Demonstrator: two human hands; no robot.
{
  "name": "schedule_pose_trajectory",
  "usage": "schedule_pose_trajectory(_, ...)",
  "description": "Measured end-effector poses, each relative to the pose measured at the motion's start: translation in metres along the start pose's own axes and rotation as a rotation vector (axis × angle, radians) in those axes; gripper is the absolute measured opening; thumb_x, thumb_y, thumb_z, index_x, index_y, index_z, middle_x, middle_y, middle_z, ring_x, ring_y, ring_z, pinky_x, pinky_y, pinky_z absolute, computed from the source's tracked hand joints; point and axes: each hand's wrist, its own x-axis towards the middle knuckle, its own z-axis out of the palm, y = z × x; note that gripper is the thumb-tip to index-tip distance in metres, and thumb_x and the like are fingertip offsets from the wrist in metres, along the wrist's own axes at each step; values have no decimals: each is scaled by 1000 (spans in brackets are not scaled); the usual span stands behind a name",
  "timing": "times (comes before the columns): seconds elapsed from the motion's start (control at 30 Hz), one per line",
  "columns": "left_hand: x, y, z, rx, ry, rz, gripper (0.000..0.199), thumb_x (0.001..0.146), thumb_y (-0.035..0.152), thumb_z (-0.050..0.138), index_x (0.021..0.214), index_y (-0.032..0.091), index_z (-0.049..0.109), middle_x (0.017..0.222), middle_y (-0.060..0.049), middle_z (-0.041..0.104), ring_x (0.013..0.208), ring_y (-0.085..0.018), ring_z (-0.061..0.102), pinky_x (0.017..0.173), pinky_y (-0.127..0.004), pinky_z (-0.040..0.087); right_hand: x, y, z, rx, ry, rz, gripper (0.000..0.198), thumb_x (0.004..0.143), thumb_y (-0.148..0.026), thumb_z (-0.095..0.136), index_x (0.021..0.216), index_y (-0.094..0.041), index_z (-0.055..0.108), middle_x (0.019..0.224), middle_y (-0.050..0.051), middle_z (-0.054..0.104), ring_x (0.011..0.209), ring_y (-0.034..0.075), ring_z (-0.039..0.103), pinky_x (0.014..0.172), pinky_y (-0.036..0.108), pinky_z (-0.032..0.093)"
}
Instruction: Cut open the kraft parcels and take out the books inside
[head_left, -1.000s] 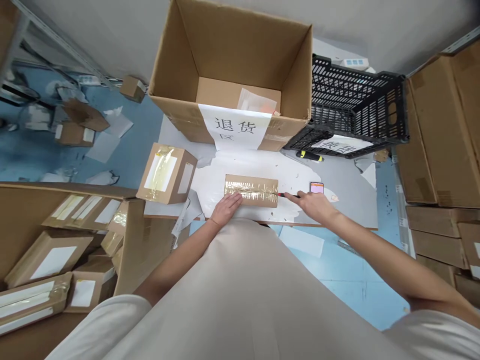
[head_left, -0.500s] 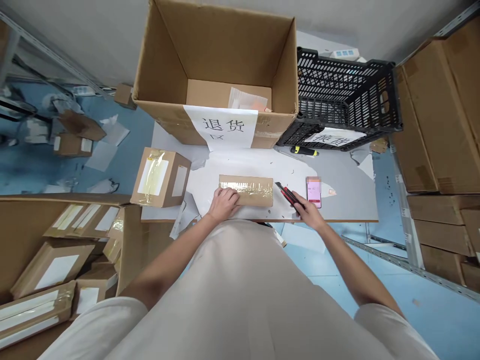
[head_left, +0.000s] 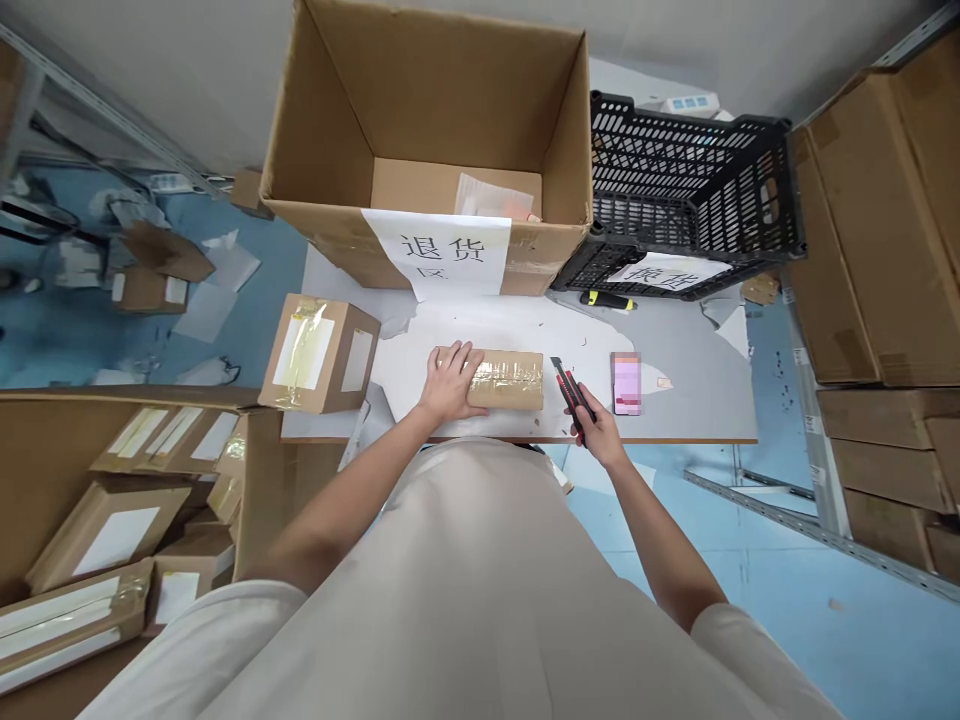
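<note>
A small taped cardboard box [head_left: 511, 382] lies flat near the table's front edge. My left hand [head_left: 448, 384] grips its left end, fingers over the top and thumb along the near side. Just right of the box, my right hand [head_left: 600, 430] is closed around a black and red utility knife [head_left: 568, 390]. The knife's tip points away from me and slightly left, apart from the box. A phone [head_left: 625, 384] with a pink screen lies to the right of that hand.
A large open carton [head_left: 337, 235] with a white sign stands at the back, beside a black plastic crate [head_left: 697, 215]. Left on the table is another taped box [head_left: 319, 355]. A yellow-black tool [head_left: 607, 301] lies before the crate. A carton of parcels [head_left: 262, 480] stands lower left.
My left hand has spread from curled fingers into a wider grip over the box's left end. The right hand with the utility knife has shifted slightly left and toward me, turning the knife more upright in view.
</note>
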Motion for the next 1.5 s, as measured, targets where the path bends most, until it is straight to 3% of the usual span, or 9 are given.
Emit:
schedule_pose_trajectory(0.33, -1, 0, 1, -27, 12, -3, 110, 52, 62, 75, 143, 16, 34, 149, -21, 33, 138, -41, 24, 112, -59, 5, 6, 0, 5, -24, -77, 30, 77, 82, -57, 54, 148, -25, 29, 91, 5, 63, 50, 8, 51, 37, 21, 40)
schedule_pose_trajectory(0.7, 0, -1, 8, -92, 68, -28, 104, 52, 58, 76, 140, 18, 39, 146, -21, 37, 136, -41, 30, 113, -58, 7, 6, -11, -39, -367, -314, -32, 62, 86, -44, 52, 143, -23, 41, 57, -5, 54, 40, 9, 43, 41, 25, 44)
schedule_pose_trajectory(1.07, 3, -3, 10, -116, 78, -42, 105, 52, 58, 76, 141, 16, 38, 145, -21, 38, 136, -41, 29, 113, -58, 5, -40, 7, -33, -299, -318, 53, 60, 88, -47, 49, 143, -23, 42, 64, -4, 53, 43, 8, 44, 41, 24, 43)
schedule_pose_trajectory(1.13, 5, -2, 11, -118, 74, -48, 106, 52, 58, 76, 142, 16, 37, 146, -21, 37, 136, -41, 29, 114, -58, 5, -47, 12, -28, -252, -269, 67, 61, 87, -49, 50, 141, -22, 43, 67, -3, 56, 42, 8, 44, 40, 24, 42)
schedule_pose_trajectory(1.23, 7, -2, 9, -131, 66, -49, 108, 52, 62, 75, 143, 16, 36, 147, -21, 35, 138, -41, 26, 114, -58, 4, -46, 16, -16, -66, -8, 37, 67, 85, -51, 53, 144, -25, 35, 80, 0, 62, 42, 8, 47, 38, 25, 42)
schedule_pose_trajectory(1.33, 6, -8, 5, -188, 87, -33, 105, 59, 66, 69, 144, 15, 33, 150, -20, 31, 140, -41, 23, 113, -60, 8, -32, 15, 9, 183, 203, 4, 65, 83, -52, 56, 140, -31, 33, 101, 4, 64, 57, 11, 60, 46, 26, 50)
schedule_pose_trajectory(1.43, 5, -24, 4, -306, 209, -175, 76, 81, 56, 50, 143, 15, 35, 151, -17, 31, 141, -34, 23, 113, -55, 19, -15, 12, 45, 336, 200, 70, 50, 79, -55, 60, 119, -27, 48, 114, 6, 61, 78, 16, 67, 57, 29, 56)
schedule_pose_trajectory(1.5, 5, -38, 8, -453, 260, -302, 57, 89, 46, 40, 137, 16, 44, 143, -16, 44, 135, -29, 37, 110, -49, 30, -2, 11, 66, 399, 213, 111, 47, 76, -57, 61, 109, -25, 50, 110, 5, 61, 81, 17, 67, 61, 30, 57)
